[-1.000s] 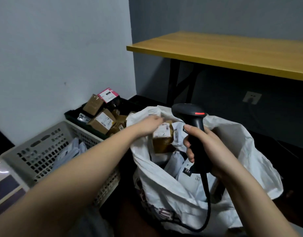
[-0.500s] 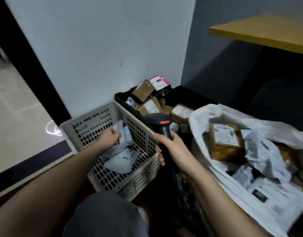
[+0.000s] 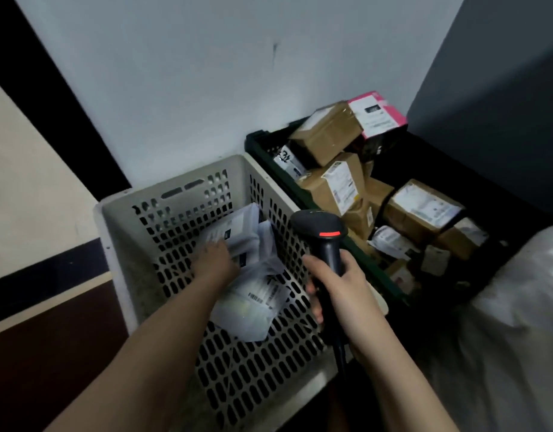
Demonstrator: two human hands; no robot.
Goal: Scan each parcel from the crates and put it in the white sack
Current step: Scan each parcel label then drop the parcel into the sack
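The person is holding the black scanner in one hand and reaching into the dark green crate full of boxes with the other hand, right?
Not quite. The head view shows the left hand reaching into the pale perforated crate, onto the grey mailer bags, not into the dark green crate of boxes. The right hand does hold the black scanner.

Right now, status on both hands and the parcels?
Left hand on the grey mailer bags in the white crate, grip unclear. Right hand holds the scanner. Nothing in the way.

Pale wall (image 3: 206,73); dark doorframe (image 3: 50,88); tiled floor (image 3: 25,198).
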